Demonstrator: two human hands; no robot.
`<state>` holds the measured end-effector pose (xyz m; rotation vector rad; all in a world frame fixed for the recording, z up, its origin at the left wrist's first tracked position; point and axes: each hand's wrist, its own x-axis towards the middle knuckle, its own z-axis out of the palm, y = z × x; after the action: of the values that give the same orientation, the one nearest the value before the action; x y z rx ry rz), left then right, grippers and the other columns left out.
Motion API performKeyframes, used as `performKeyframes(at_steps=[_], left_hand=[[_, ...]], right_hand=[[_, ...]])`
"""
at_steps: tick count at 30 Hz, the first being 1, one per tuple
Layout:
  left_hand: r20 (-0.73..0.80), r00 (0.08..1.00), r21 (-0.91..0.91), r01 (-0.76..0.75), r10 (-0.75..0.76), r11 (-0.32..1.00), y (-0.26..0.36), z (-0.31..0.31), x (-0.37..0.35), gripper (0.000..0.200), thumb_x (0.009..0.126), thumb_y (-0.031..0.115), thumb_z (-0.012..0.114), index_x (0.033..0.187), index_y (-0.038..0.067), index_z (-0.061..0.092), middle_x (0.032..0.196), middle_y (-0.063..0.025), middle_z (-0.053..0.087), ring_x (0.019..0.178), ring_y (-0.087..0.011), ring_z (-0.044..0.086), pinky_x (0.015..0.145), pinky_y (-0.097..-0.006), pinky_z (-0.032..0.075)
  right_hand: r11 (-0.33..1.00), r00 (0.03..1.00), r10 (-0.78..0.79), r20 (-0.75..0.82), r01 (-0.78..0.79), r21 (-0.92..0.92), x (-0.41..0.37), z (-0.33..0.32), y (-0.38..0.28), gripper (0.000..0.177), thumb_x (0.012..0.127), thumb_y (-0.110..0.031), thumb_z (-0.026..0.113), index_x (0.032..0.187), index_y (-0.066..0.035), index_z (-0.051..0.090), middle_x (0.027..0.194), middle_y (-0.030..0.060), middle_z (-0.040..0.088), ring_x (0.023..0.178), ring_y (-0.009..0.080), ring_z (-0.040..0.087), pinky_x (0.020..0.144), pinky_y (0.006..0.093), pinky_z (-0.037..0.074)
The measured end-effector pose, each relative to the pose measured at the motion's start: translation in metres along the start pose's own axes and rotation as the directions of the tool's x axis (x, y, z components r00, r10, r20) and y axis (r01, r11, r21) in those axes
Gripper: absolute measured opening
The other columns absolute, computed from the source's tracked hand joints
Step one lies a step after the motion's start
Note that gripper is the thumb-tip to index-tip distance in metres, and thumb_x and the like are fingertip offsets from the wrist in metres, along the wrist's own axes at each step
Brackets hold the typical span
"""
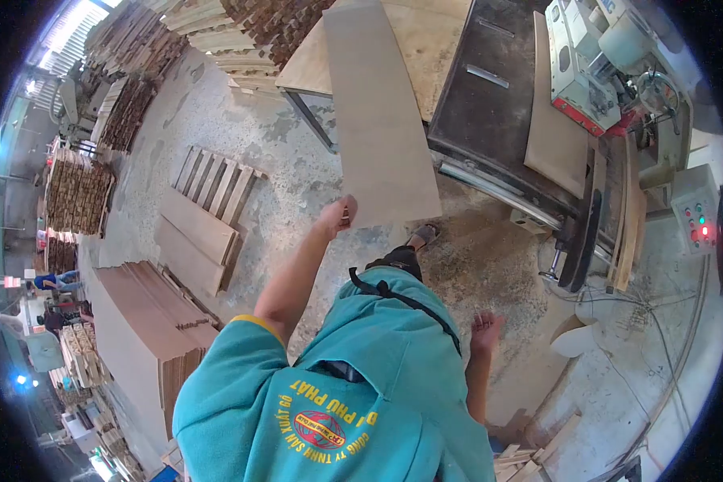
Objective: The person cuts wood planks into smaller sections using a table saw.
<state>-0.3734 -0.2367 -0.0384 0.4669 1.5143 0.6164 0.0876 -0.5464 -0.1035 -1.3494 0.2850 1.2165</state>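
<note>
I see the left hand (337,217) closed on a thin board's (377,120) lower edge; the right hand (486,325) hangs spread above the dusty floor (297,161).

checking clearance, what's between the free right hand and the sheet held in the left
Head view: between right hand and sheet are only the person's own leg and sandalled foot, over sawdusty floor.

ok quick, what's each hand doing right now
left hand: closed on the end of the thin wood board
right hand: open, holding nothing
</note>
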Motion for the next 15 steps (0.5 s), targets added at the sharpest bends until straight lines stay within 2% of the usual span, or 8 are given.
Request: performKeyframes(at_steps=[2,4,7,10,11,13,14,15], left_hand=[[0.007,1.0,0.0,0.016,-0.016,1.0,-0.005,0.003,-0.005,0.052,0.095,0.053,0.05,0.119,0.008,0.057,0.102,-0.0062,0.063,0.091,-0.0221,0.061,0.078,-0.0354,0.049],[0.021,0.999,0.006,0.027,-0.027,1.0,-0.003,0.009,-0.014,0.055,0.092,0.056,0.052,0.12,0.009,0.057,0.103,-0.0062,0.062,0.091,-0.0222,0.06,0.077,-0.0349,0.049],[0.04,0.996,0.038,0.079,-0.08,0.996,-0.004,0.018,-0.03,0.061,0.091,0.059,0.052,0.122,0.006,0.055,0.108,-0.0087,0.06,0.092,-0.0222,0.059,0.075,-0.0351,0.049],[0.146,0.984,0.073,0.092,-0.101,0.993,-0.017,0.031,-0.024,0.069,0.091,0.062,0.05,0.124,0.001,0.051,0.112,-0.0112,0.059,0.096,-0.0226,0.058,0.078,-0.0372,0.048],[0.22,0.966,0.07,0.12,-0.132,0.99,-0.022,0.04,-0.025,0.073,0.091,0.064,0.05,0.125,0.0,0.05,0.112,-0.0117,0.059,0.099,-0.0231,0.057,0.081,-0.0377,0.048],[0.301,0.94,0.078,0.143,-0.16,0.987,-0.019,0.065,-0.04,0.077,0.091,0.066,0.049,0.127,-0.002,0.048,0.112,-0.0123,0.059,0.101,-0.0236,0.057,0.085,-0.0382,0.048],[0.342,0.929,0.053,0.134,-0.144,0.99,-0.008,0.086,-0.069,0.07,0.091,0.065,0.05,0.123,0.003,0.051,0.103,-0.0096,0.059,0.095,-0.023,0.058,0.084,-0.0382,0.048],[0.382,0.915,0.027,0.13,-0.13,0.991,-0.003,0.102,-0.086,0.063,0.091,0.065,0.05,0.12,0.009,0.054,0.094,-0.007,0.06,0.088,-0.0224,0.059,0.084,-0.0383,0.049]], right_hand=[[0.999,0.999,-0.014,-0.041,0.013,-0.03,-0.011,0.017,0.003,0.054,0.098,-0.057,0.045,0.112,-0.006,0.057,0.103,0.0096,0.061,0.087,0.0238,0.061,0.075,0.0339,0.048],[0.975,0.996,0.049,0.08,-0.031,-0.22,-0.014,0.038,0.002,0.062,0.096,-0.059,0.046,0.129,-0.005,0.048,0.11,0.01,0.062,0.094,0.024,0.06,0.078,0.0344,0.047],[0.924,0.956,0.084,0.281,0.031,-0.381,-0.017,0.089,0.0,0.059,0.099,-0.054,0.044,0.128,-0.003,0.049,0.111,0.0135,0.063,0.095,0.0253,0.062,0.082,0.0359,0.049],[0.869,0.881,0.172,0.441,0.075,-0.489,-0.046,0.16,-0.011,0.06,0.101,-0.052,0.041,0.131,-0.001,0.049,0.116,0.0163,0.063,0.1,0.0263,0.063,0.089,0.0392,0.049],[0.874,0.883,0.155,0.443,0.086,-0.478,-0.045,0.177,-0.009,0.06,0.101,-0.052,0.041,0.131,-0.001,0.049,0.116,0.0163,0.063,0.1,0.0263,0.063,0.089,0.0392,0.049],[0.881,0.81,0.259,0.526,0.026,-0.473,-0.038,0.203,-0.003,0.058,0.101,-0.05,0.042,0.131,-0.001,0.049,0.12,0.0159,0.063,0.104,0.0264,0.062,0.09,0.0396,0.05],[0.884,0.814,0.25,0.525,0.03,-0.467,-0.03,0.213,0.004,0.058,0.101,-0.05,0.042,0.131,-0.001,0.049,0.12,0.0159,0.063,0.104,0.0264,0.062,0.09,0.0396,0.05],[0.953,0.773,0.208,0.599,-0.021,-0.303,-0.021,0.22,0.012,0.06,0.099,-0.051,0.047,0.134,-0.002,0.048,0.119,0.0145,0.063,0.107,0.0273,0.061,0.092,0.0401,0.049]])
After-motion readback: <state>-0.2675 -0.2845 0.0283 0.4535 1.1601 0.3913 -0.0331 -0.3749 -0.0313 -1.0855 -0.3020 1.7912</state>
